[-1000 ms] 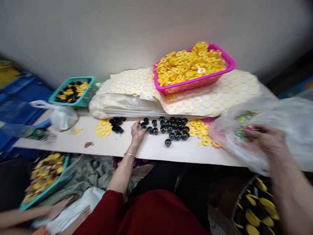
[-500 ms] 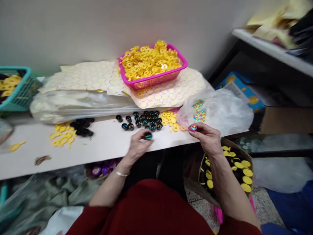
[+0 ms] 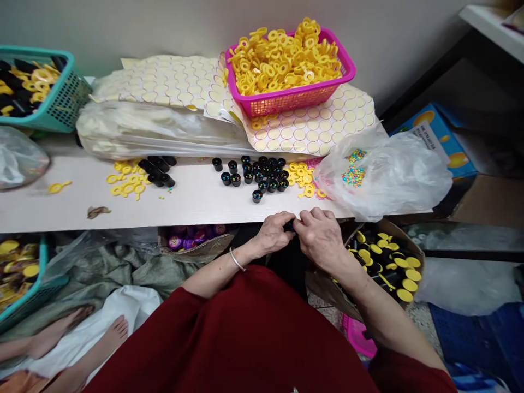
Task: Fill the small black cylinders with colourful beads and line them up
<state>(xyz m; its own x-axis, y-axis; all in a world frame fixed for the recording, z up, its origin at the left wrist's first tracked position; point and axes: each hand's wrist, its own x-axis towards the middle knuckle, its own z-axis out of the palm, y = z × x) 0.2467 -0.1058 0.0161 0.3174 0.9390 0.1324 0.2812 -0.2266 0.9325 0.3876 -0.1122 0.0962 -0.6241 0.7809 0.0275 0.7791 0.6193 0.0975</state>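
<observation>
My left hand (image 3: 275,233) and my right hand (image 3: 321,236) meet just below the table's front edge, with fingers closed. Between their fingertips is a small black plastic piece (image 3: 289,225), mostly covered. My left fingers pinch it; a trace of pink shows at my right fingertips, where the small pink cup is largely hidden. Beyond my hands, several black cups (image 3: 268,173) with coloured beads inside stand grouped on the white table (image 3: 196,204). One black cup (image 3: 257,196) stands nearest the edge. Yellow ring pieces (image 3: 301,174) and a clear bag of coloured beads (image 3: 354,176) lie to the right.
A pink basket (image 3: 295,101) heaped with yellow rings rests on sticker sheets (image 3: 307,128). Black tubes (image 3: 158,170) lie left. A teal basket (image 3: 61,109) stands at far left. Below right is a cardboard box (image 3: 417,254) of yellow-capped pieces. Someone's bare feet (image 3: 117,330) show lower left.
My hands have come together below the table edge; they were apart, left with a black cup, right with the pink cup. A black cup now stands at the group's front. The view has shifted.
</observation>
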